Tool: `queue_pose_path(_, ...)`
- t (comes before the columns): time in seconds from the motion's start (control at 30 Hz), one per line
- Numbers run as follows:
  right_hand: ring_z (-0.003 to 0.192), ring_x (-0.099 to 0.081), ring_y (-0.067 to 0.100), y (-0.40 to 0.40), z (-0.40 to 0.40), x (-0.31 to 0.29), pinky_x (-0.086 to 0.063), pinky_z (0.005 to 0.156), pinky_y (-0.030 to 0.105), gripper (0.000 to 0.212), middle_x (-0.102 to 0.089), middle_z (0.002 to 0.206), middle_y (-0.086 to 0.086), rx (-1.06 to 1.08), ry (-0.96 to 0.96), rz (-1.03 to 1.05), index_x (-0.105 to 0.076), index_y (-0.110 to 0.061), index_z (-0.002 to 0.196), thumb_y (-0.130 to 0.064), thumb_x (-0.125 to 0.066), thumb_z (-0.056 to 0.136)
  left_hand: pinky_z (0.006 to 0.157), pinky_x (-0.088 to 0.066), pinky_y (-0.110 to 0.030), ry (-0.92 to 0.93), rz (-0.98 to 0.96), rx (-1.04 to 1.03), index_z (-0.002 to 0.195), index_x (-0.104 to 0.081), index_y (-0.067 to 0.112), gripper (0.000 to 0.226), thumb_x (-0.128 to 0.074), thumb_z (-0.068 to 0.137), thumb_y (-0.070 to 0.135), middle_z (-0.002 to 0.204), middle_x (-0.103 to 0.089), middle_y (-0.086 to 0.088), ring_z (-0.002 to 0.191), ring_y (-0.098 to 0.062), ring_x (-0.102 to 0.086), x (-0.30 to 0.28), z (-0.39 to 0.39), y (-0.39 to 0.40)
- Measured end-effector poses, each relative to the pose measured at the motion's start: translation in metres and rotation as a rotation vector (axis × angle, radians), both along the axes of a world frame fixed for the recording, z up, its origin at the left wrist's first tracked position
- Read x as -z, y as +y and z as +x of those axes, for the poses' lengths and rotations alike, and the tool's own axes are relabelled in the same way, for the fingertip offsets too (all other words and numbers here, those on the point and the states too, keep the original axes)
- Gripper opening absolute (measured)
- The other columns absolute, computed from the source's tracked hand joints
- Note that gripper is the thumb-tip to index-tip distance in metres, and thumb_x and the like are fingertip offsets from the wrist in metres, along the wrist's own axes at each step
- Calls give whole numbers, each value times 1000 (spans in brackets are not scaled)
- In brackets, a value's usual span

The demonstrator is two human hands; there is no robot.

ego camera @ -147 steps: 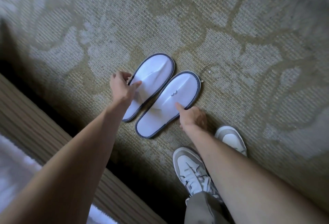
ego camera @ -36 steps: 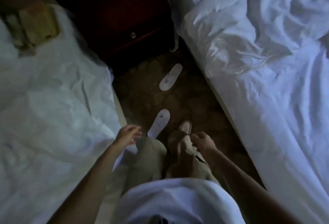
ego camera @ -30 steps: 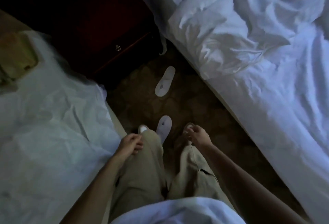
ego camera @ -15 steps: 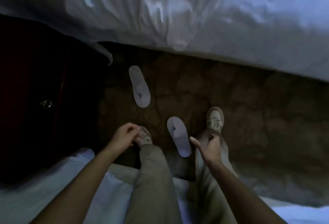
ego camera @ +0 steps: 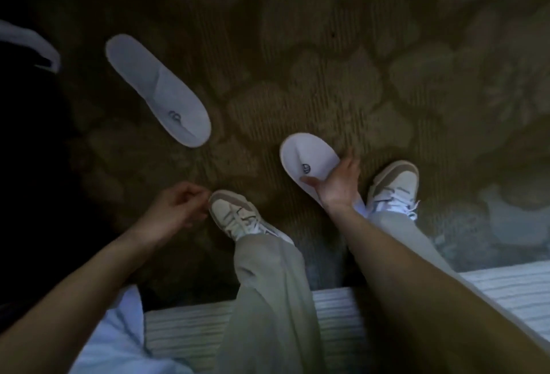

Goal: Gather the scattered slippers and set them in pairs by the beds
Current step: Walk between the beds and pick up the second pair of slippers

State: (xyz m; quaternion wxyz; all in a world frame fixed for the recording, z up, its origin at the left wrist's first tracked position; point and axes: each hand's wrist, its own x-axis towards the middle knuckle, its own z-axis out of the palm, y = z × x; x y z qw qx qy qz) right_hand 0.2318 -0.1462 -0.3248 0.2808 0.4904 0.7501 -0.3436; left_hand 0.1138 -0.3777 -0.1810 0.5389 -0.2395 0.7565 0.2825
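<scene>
Two white slippers with a small dark logo lie apart on the dim patterned carpet. The near slipper (ego camera: 308,162) sits between my feet, and my right hand (ego camera: 339,181) is on its rear part, thumb across the top and fingers curled round the far edge. The far slipper (ego camera: 157,91) lies at an angle to the upper left, untouched. My left hand (ego camera: 175,210) hangs loosely curled just left of my left shoe, holding nothing.
My two beige sneakers (ego camera: 238,216) (ego camera: 394,187) stand on the carpet on either side of the near slipper. A striped white mattress edge (ego camera: 184,329) runs along the bottom. Dark furniture (ego camera: 26,150) fills the left side, with a white sheet corner (ego camera: 29,43) above it.
I have bent lower, so the floor fills the view. My right hand has come down onto the near slipper and closed round it. My left hand stays by my left shoe.
</scene>
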Motion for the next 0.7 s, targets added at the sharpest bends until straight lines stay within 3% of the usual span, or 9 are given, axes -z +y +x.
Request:
queue_pose_path(0.1, 146, -23, 32, -4, 7, 39, -27, 118, 42, 126, -15, 162, 14, -79, 18, 153, -15, -6, 153, -50, -85, 58, 75, -51, -28, -34, -4, 23, 94, -62, 24, 11, -53, 96, 19, 99, -69, -5, 84, -14, -64, 42, 11, 8)
queue_pose_path(0.23, 125, -43, 33, -18, 21, 51, -39, 99, 43, 99, -44, 139, 15, -123, 91, 308, -41, -6, 138, -56, -79, 61, 91, -51, -41, -47, 17, 27, 107, -63, 20, 15, -51, 97, 22, 105, -69, -5, 96, -19, -67, 68, 19, 28)
queue_pose_path(0.33, 106, -49, 34, -15, 19, 46, -42, 85, 42, 90, -52, 116, 16, -108, 90, 351, -50, -4, 115, -60, -82, 52, 79, -52, -30, -59, 46, 21, 119, -62, 17, 25, -51, 97, 24, 108, -69, -5, 96, -17, -67, 67, 21, 50)
queue_pose_path(0.5, 102, -57, 33, 5, 14, 11, -37, 74, 29, 58, -52, 119, 14, -83, 178, 0, -58, -4, 111, -37, -82, 69, 68, -47, -23, -79, 56, 37, 121, -59, 18, 25, -51, 97, 23, 112, -67, -7, 93, -14, -66, 35, 2, 76)
queue_pose_path(0.63, 95, -65, 30, 14, 1, -45, -52, 80, 39, 48, -68, 101, 12, 185, 158, -153, -63, -8, 103, -38, -80, 71, 83, -53, -33, -47, 32, 148, 112, -59, 24, 18, -57, 94, 24, 110, -66, -4, 100, -19, -66, -18, -39, 80)
queue_pose_path(0.7, 87, -66, 31, 16, -14, -75, -54, 76, 43, 48, -69, 90, 13, 274, 152, -181, -61, -6, 94, -44, -79, 70, 81, -52, -29, 12, 28, 278, 114, -58, 25, 23, -62, 91, 23, 106, -63, 4, 101, -16, -63, -44, -65, 79)
